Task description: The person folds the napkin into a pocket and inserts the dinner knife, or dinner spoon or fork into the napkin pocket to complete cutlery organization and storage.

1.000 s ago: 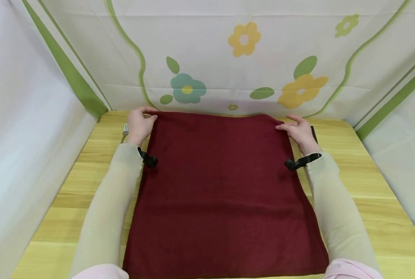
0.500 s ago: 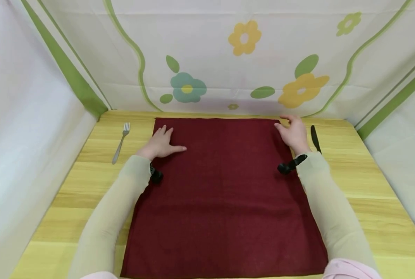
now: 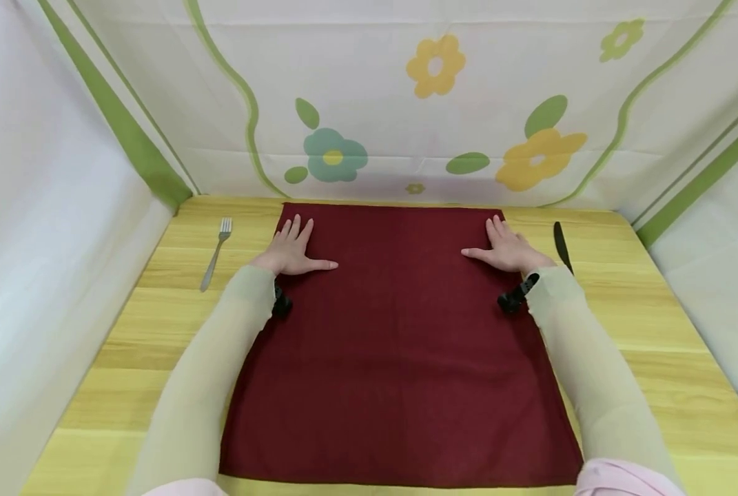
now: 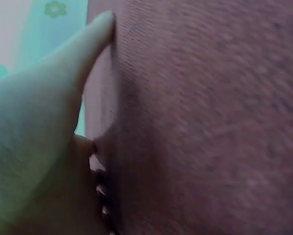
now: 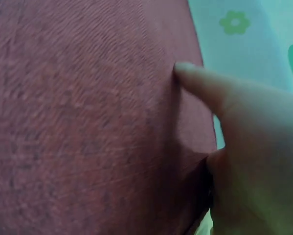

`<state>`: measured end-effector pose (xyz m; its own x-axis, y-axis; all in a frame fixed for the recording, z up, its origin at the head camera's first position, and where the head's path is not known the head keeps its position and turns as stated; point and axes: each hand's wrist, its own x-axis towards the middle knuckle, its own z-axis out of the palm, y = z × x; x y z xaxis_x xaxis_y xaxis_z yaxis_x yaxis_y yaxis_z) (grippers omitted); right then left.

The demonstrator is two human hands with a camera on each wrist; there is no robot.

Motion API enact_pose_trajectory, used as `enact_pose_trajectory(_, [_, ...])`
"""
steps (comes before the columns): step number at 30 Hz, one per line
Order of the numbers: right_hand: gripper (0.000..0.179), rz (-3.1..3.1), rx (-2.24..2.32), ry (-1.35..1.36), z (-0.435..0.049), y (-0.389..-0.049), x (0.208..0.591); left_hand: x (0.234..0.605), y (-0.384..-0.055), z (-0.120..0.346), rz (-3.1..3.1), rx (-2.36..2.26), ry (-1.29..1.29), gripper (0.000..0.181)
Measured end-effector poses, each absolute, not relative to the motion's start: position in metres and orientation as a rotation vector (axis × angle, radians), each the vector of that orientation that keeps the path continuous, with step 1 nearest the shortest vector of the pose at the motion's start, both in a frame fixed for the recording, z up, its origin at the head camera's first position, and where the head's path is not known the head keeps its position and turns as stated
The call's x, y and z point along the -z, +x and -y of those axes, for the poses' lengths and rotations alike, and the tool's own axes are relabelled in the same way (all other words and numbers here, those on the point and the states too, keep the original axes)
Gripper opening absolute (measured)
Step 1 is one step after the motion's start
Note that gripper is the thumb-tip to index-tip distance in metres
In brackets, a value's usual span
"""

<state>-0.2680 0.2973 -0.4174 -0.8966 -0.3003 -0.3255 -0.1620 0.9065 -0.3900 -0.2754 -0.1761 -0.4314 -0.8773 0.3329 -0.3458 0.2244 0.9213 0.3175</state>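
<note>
A dark red cloth (image 3: 393, 331) lies spread nearly flat on the wooden table, with faint creases across its lower half. My left hand (image 3: 291, 253) rests on its far left corner area, fingers spread and thumb pointing inward. Near the far right corner, my right hand (image 3: 504, 249) lies on the cloth in the same way, palm down with its fingers straight. The left wrist view shows the left thumb (image 4: 95, 44) touching the fabric. In the right wrist view, the right thumb (image 5: 200, 81) touches it too.
A fork (image 3: 216, 255) lies on the table to the left of the cloth. To the right is a black knife (image 3: 561, 244), its lower end hidden by the right sleeve. Behind the table hangs a white flower-printed curtain (image 3: 381, 89).
Both hands have let go of the cloth's far corners and now lie flat on it, the left before the right. The far edge has come down onto the table.
</note>
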Motion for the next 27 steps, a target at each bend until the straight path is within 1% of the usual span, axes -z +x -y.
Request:
enact_pose_trajectory(3, [0.117, -2.689, 0.489, -0.301, -0.304, -0.275, 0.429, 0.432, -0.279, 0.175, -2.664, -0.37, 0.391, 0.125])
enact_pose_trajectory(7, [0.126, -2.695, 0.472, -0.275, -0.309, -0.287, 0.443, 0.423, -0.277, 0.172, -2.651, -0.348, 0.366, 0.122])
enact_pose_trajectory(10, [0.128, -2.708, 0.487, -0.273, -0.31, -0.289, 0.446, 0.417, -0.274, 0.169, -2.664, -0.355, 0.371, 0.119])
enact_pose_trajectory(14, [0.125, -2.736, 0.505, -0.318, -0.306, -0.282, 0.441, 0.414, -0.27, 0.168, -2.708, -0.362, 0.401, 0.115])
enact_pose_trajectory(17, [0.122, -2.761, 0.52, -0.38, -0.3, -0.269, 0.433, 0.412, -0.263, 0.167, -2.739, -0.381, 0.46, 0.116])
enact_pose_trajectory(20, [0.119, -2.801, 0.495, -0.452, -0.294, -0.25, 0.424, 0.408, -0.248, 0.166, -2.763, -0.386, 0.549, 0.119])
enact_pose_trajectory(23, [0.114, -2.839, 0.46, -0.524, -0.286, -0.223, 0.415, 0.403, -0.223, 0.166, -2.776, -0.383, 0.659, 0.12])
enact_pose_trajectory(27, [0.107, -2.879, 0.41, -0.636, -0.279, -0.177, 0.409, 0.404, -0.18, 0.173, -2.79, -0.387, 0.792, 0.117])
